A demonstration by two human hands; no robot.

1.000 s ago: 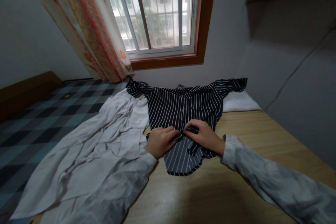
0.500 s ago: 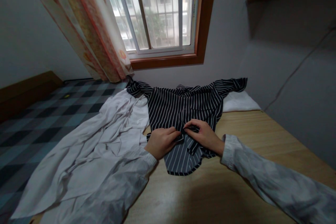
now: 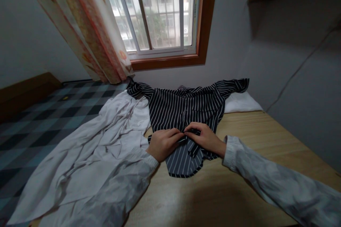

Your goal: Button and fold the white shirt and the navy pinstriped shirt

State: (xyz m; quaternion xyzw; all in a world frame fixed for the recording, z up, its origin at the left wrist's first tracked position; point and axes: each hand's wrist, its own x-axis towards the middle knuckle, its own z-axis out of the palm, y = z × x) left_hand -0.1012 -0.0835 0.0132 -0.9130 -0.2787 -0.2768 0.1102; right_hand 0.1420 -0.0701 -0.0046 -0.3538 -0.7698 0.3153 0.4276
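Observation:
A black shirt with thin white stripes (image 3: 183, 108) lies spread on a wooden surface (image 3: 255, 138), collar toward the window, sleeves out to both sides. My left hand (image 3: 163, 143) and my right hand (image 3: 204, 137) meet at the shirt's front, near its lower part. Both hands have their fingers pinched closed on the front edges of the shirt. Below the hands the lower flap lies open with its paler inner side showing.
A crumpled white sheet (image 3: 87, 156) lies left of the shirt, over a blue and black checked bedcover (image 3: 39, 120). A white pillow (image 3: 241, 103) sits behind the shirt at the right. A window (image 3: 157, 10) with a patterned curtain (image 3: 90, 28) is ahead; walls close the right side.
Both hands stay pinched together on the shirt front, with only small finger movement. The whole view has drifted slightly.

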